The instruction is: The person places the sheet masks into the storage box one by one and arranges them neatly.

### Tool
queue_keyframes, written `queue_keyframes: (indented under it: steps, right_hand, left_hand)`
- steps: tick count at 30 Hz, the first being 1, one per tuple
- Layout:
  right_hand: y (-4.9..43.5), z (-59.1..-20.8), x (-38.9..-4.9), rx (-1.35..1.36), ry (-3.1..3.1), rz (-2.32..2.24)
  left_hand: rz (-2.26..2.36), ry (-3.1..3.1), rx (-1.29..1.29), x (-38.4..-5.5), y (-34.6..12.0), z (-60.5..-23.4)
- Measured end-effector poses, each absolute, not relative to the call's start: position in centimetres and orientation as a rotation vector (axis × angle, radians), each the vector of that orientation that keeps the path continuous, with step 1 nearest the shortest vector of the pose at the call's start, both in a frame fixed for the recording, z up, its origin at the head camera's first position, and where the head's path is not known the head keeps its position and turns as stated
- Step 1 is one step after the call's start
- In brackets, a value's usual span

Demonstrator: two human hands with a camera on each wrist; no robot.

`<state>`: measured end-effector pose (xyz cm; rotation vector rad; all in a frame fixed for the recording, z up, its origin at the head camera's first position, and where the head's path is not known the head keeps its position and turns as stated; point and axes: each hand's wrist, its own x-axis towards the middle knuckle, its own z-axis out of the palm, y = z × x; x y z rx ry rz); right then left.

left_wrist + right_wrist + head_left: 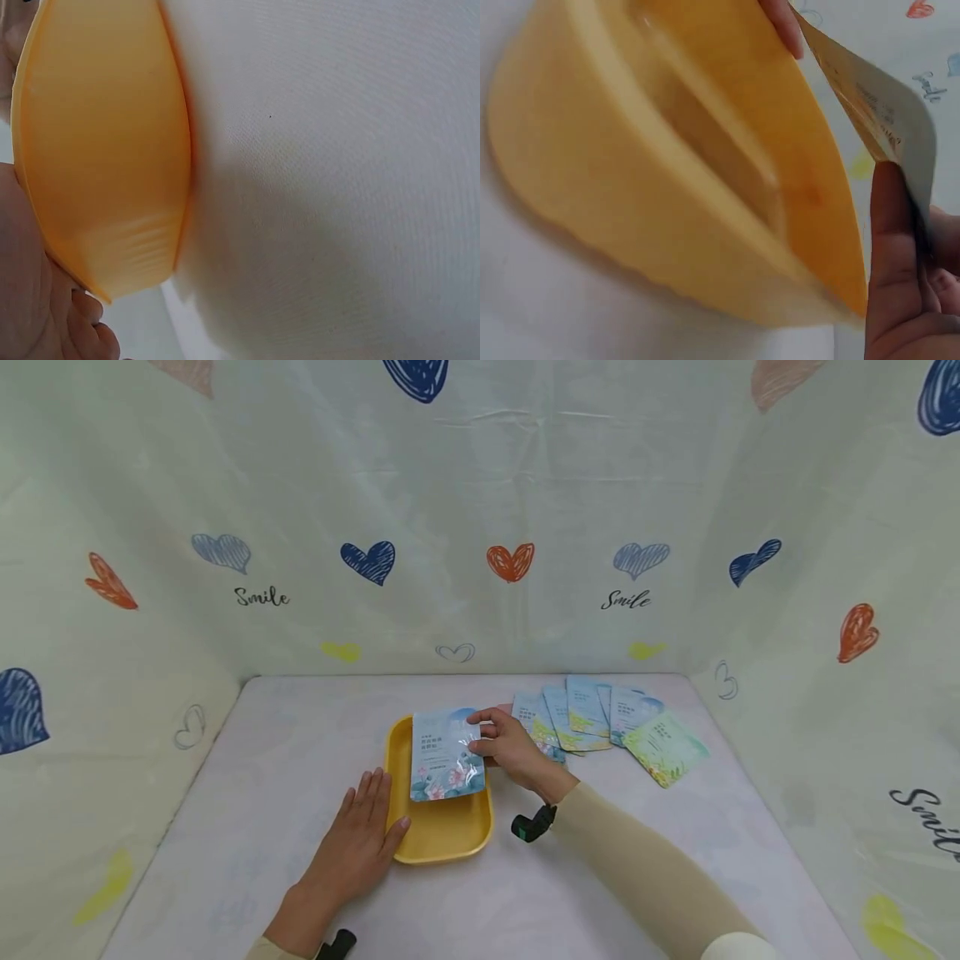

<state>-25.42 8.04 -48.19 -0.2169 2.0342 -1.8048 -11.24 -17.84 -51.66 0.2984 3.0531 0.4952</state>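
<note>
The right hand point(510, 750) pinches a sealed foil sachet point(446, 753) by its right edge, thumb on the printed face and fingers curled behind it. The sachet hangs over the far half of the yellow tray point(442, 835), its lower edge low in the tray; whether it touches the tray floor cannot be told. The right wrist view shows the sachet point(885, 97) bowing in the pinch, so it looks thin, light and floppy rather than stiff. Its glossy film will likely be slick, so a pinch on the flat seam at the edge should hold better than one on the filled middle, and squeezing the middle could crease it.

The left hand point(360, 847) lies flat on the bench point(600, 877) with straight fingers, holding nothing; its fingertips touch the tray's near-left rim at about 9 o'clock. The left wrist view shows the tray's rim point(105, 150) close beside the hand. The tray looks like smooth, rigid plastic that may slide on the cloth-covered bench unless steadied.

More sachets point(600, 718) lie fanned and overlapping on the bench at about 2 o'clock from the tray, just beyond the right hand.
</note>
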Motion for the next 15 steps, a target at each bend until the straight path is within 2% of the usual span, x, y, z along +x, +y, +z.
queue_keyframes:
  steps: [15]
  right_hand:
    - [4.4,-48.4,-24.8,-0.197,2.108,-1.662]
  left_hand:
    - [0.558,3.038,0.320,-11.2,-17.9,-51.6]
